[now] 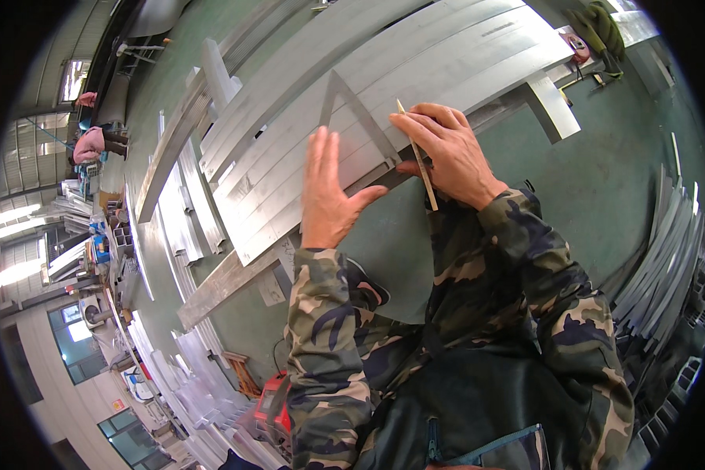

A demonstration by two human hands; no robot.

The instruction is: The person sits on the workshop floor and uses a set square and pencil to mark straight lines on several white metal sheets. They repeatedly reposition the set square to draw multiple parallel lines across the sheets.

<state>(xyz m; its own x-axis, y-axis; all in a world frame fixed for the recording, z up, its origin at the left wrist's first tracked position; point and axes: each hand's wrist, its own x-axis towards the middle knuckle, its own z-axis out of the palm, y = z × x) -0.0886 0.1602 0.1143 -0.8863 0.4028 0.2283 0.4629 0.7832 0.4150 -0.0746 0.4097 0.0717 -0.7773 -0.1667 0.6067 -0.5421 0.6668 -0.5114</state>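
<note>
Side by side before me lie several long silver metal profiles [464,53], forming a flat surface. On them rests a metal triangle square [364,117], its thicker base along the profiles' near edge. My left hand [326,194] is beside the square's left leg with fingers together and thumb spread, holding nothing; whether its fingertips touch the metal I cannot tell. Between the thumb and fingers of my right hand [449,150] is a pale pencil [423,170], its sharpened tip pointing up and away from me. This hand is just right of the square, over the near edge.
A red tape measure [577,48] lies at the far right end, near dark green gloves [602,32]. Metal support beams [229,288] cross beneath the profiles. Long metal strips [652,270] are piled at right. A red machine [274,405] stands lower left. Another person [91,144] bends far left.
</note>
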